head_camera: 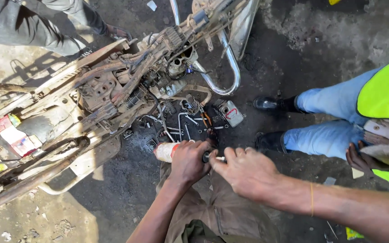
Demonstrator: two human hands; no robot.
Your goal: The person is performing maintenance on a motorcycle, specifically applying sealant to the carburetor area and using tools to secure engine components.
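Dark, oily ground [127,189] lies under everything, with small metal parts [183,123] spread out on it, close enough to grab. Beside them a rusty old motorbike frame [91,99] lies on its side, so its insides can be reached. The left hand [187,161] is wrapped tight around a white tube with a red band [164,151], holding it flat and steady just above the ground. The right hand [247,171] pinches a small dark tool [208,156] right at the tube's end, fingers closed on it. Another person in blue jeans [325,121] and black shoes [269,104] stands near, watching
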